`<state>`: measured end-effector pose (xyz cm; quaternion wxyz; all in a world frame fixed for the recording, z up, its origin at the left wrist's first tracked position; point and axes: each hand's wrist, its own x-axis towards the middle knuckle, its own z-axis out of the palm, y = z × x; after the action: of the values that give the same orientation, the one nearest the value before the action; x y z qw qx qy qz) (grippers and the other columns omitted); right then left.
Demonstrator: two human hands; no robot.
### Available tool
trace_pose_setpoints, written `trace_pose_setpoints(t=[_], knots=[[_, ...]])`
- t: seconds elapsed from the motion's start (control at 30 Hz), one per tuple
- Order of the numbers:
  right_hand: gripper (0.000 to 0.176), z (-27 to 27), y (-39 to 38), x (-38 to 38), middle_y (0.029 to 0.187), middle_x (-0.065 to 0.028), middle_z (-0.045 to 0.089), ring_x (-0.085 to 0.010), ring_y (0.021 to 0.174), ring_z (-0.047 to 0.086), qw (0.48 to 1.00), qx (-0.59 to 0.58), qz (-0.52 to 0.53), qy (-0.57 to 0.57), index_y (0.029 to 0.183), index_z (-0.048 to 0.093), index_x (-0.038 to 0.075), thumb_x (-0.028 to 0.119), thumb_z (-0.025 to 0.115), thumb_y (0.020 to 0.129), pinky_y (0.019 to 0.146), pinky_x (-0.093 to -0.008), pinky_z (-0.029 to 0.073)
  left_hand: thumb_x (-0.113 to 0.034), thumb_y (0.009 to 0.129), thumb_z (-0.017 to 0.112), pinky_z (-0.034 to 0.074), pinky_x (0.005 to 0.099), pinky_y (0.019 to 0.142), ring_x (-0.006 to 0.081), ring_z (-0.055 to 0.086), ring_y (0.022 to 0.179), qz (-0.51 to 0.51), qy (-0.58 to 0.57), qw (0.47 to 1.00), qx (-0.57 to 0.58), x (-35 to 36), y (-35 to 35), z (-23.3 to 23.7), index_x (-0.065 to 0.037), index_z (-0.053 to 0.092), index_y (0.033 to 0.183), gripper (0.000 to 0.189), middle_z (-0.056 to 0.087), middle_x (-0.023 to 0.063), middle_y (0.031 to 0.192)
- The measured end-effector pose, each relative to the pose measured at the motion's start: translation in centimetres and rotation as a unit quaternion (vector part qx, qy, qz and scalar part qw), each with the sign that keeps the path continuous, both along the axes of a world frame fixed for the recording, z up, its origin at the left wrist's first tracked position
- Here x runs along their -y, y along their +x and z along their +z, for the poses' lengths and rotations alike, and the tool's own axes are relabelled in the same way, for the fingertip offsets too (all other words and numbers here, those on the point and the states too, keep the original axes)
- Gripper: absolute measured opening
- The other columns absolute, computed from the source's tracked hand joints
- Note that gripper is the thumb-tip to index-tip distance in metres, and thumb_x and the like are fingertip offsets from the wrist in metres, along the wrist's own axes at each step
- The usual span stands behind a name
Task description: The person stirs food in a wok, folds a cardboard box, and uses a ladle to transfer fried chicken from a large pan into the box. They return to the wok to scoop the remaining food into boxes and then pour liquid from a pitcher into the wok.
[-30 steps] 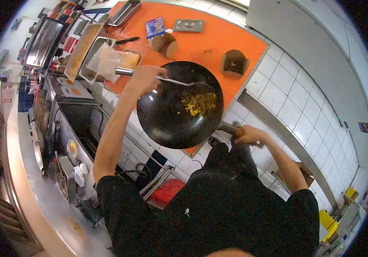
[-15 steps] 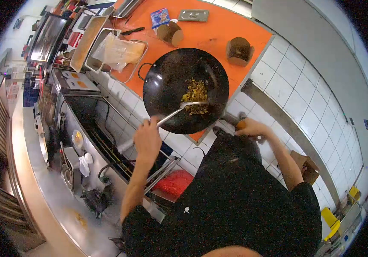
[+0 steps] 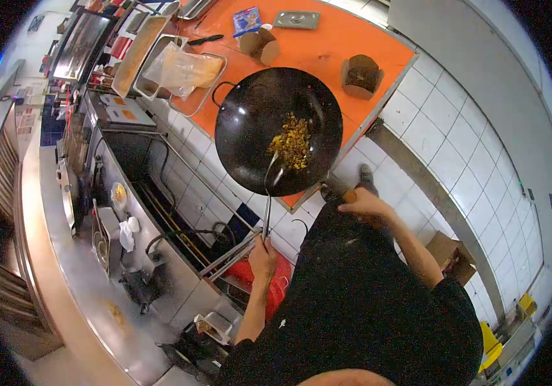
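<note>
A dark round wok (image 3: 244,141) is in front of me over the near edge of the orange table. My right hand (image 3: 367,207) is closed around its handle, whose wooden end (image 3: 350,196) shows at the fingers. Chopped yellow-brown food (image 3: 294,138) lies in a loose heap right of the wok's middle. My left hand (image 3: 263,257) grips the long metal handle of a wok spatula (image 3: 267,215). The spatula's head is inside the wok, touching the near-left edge of the food.
Two open brown cardboard boxes, one (image 3: 260,46) behind the wok and one (image 3: 361,76) to its right, stand on the orange table (image 3: 321,48). A bagged item (image 3: 186,69) lies by metal trays at left. A steel counter (image 3: 76,257) runs along my left.
My left hand has drawn down and right toward my body, pulling the spatula from across the food to its near edge. The right hand stays on the wok handle.
</note>
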<state>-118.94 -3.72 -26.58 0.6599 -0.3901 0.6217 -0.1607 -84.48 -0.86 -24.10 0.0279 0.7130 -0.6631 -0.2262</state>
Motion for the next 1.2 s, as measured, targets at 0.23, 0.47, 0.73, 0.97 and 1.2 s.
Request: trace_pose_setpoints(t=[0.23, 0.47, 0.73, 0.97, 1.2], knots=[[0.035, -3.2, 0.5, -0.4, 0.055, -0.0048, 0.052, -0.0158, 0.045, 0.053, 0.999, 0.044, 0.026, -0.005, 0.074, 0.054, 0.001, 0.03, 0.072, 0.079, 0.04, -0.0316, 0.041, -0.024, 0.095, 0.045, 0.043, 0.0514, 0.054, 0.0444, 0.058, 0.062, -0.007, -0.052, 0.998, 0.035, -0.5, 0.6, -0.4, -0.001, 0.053, 0.1, 0.025, 0.06, 0.0245, 0.068], [0.034, -2.6, 0.1, -0.5, 0.054, -0.0045, 0.052, -0.0162, 0.043, 0.052, 0.999, 0.046, 0.009, 0.006, 0.073, 0.055, 0.0, 0.027, 0.072, 0.079, 0.04, -0.0321, 0.041, -0.026, 0.096, 0.043, 0.041, 0.0533, 0.057, 0.046, 0.057, 0.066, -0.054, 0.0, 0.999, -0.002, 1.6, 3.9, -0.6, -0.003, 0.053, 0.098, 0.025, 0.058, 0.0257, 0.068], [0.041, -5.2, 1.5, -1.3, 0.066, -0.0153, 0.063, -0.0291, 0.064, 0.065, 1.0, -0.006, 0.011, 0.009, 0.074, 0.058, -0.002, 0.035, 0.074, 0.072, 0.063, -0.0393, 0.051, -0.022, 0.095, 0.046, 0.044, 0.0269, 0.045, 0.0098, 0.055, 0.05, -0.068, 0.285, 0.956, 0.027, 14.9, 4.6, 16.3, -0.004, 0.062, 0.107, 0.027, 0.063, 0.0035, 0.067], [0.042, -5.1, 2.5, -1.8, 0.076, -0.0209, 0.066, -0.0341, 0.075, 0.067, 0.999, 0.004, -0.033, 0.017, 0.082, 0.063, -0.003, 0.035, 0.076, 0.07, 0.07, -0.0419, 0.051, -0.03, 0.094, 0.05, 0.046, 0.0243, 0.042, 0.0086, 0.05, 0.048, -0.087, 0.468, 0.87, 0.129, 25.7, 1.5, 15.4, -0.008, 0.055, 0.127, 0.041, 0.058, 0.0025, 0.068], [0.036, -3.8, 2.9, -2.1, 0.089, -0.027, 0.064, -0.0427, 0.085, 0.063, 0.992, -0.105, -0.029, -0.063, 0.09, 0.063, -0.005, 0.027, 0.07, 0.075, 0.076, -0.0469, 0.051, -0.03, 0.097, 0.05, 0.033, 0.0235, 0.038, 0.0066, 0.041, 0.045, 0.022, 0.36, 0.917, -0.171, 21.6, -2.7, 3.9, -0.012, 0.048, 0.135, 0.042, 0.049, -0.001, 0.066]])
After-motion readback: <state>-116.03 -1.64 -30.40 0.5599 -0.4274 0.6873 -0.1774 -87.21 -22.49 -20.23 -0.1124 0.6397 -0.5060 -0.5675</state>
